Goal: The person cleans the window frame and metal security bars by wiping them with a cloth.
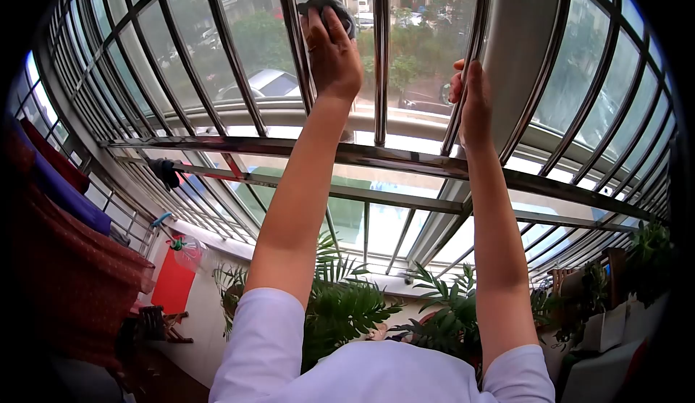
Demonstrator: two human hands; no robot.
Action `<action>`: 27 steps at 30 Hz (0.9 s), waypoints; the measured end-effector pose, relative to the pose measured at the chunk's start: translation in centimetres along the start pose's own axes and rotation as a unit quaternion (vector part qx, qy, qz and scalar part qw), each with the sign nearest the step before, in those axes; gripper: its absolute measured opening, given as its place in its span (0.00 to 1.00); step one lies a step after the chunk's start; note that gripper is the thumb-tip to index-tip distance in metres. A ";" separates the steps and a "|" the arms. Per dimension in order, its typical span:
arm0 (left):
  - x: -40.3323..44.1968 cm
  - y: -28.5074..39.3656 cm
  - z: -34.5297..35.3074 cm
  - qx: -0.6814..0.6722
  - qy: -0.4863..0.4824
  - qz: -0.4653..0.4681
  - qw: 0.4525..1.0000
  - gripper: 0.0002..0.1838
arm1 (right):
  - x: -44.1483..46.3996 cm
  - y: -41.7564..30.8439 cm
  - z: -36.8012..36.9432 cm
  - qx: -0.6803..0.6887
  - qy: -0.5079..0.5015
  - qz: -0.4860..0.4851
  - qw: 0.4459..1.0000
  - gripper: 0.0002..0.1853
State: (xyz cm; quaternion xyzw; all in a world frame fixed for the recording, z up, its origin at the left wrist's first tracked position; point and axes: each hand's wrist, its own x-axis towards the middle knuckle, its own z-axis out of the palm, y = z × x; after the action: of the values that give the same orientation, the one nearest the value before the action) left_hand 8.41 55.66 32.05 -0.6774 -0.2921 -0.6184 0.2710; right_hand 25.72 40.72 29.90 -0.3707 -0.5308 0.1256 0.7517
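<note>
A dark grey cloth (329,10) is under the fingers of my left hand (333,59), which reaches up between two vertical metal bars near the window glass (271,48). My fingers are bent over the cloth; part of it sticks out above and to the right of them. To the right, my right hand (474,102) is closed around a vertical metal bar (478,23), with its fingertips showing on the bar's left side. Both arms are raised and stretched forward.
A horizontal metal rail (376,157) crosses below both hands. Green potted plants (347,316) stand low in front of me. A dark cloth (165,173) hangs on the lower rail at left, above a clear plastic bottle (190,252). Red fabric (79,265) hangs at far left.
</note>
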 end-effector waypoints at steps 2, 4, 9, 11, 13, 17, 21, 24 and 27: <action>-0.7 0.3 1.1 -0.008 -0.086 -0.066 0.994 0.41 | -0.1 0.1 0.0 -0.007 0.000 -0.004 1.000 0.27; -2.9 1.3 0.8 0.021 -0.136 -0.106 0.985 0.40 | -0.2 0.2 0.1 0.006 -0.001 -0.009 1.000 0.26; -9.8 3.0 -1.6 -0.059 -0.287 -0.189 0.937 0.41 | -0.2 1.0 0.2 0.023 0.011 -0.022 0.999 0.27; -9.4 3.4 -1.2 0.022 -0.296 -0.167 0.940 0.39 | -0.4 1.0 0.3 0.040 0.013 -0.024 0.999 0.26; -9.5 3.0 -0.2 0.034 -0.258 -0.160 0.952 0.38 | -0.5 1.0 0.2 0.035 0.011 -0.029 0.999 0.25; -7.1 1.4 0.7 0.067 -0.158 -0.077 0.982 0.35 | -0.7 0.9 0.2 0.040 -0.002 -0.026 0.999 0.23; -1.6 -0.3 0.9 0.080 -0.094 0.007 0.992 0.35 | -0.9 1.4 -0.2 0.025 -0.013 -0.034 0.999 0.22; 3.7 -0.1 1.2 0.089 -0.074 -0.025 0.993 0.36 | -1.1 1.5 -0.2 0.050 -0.021 -0.026 0.998 0.21; 9.4 -1.1 2.5 0.139 -0.003 -0.007 0.990 0.36 | -1.4 1.8 -0.2 0.051 -0.023 -0.029 0.998 0.21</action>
State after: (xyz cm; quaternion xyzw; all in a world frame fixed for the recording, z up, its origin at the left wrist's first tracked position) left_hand 9.86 58.79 41.21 -0.6330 -0.3810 -0.5714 0.3572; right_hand 25.74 41.03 27.69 -0.3132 -0.5512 0.1386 0.7608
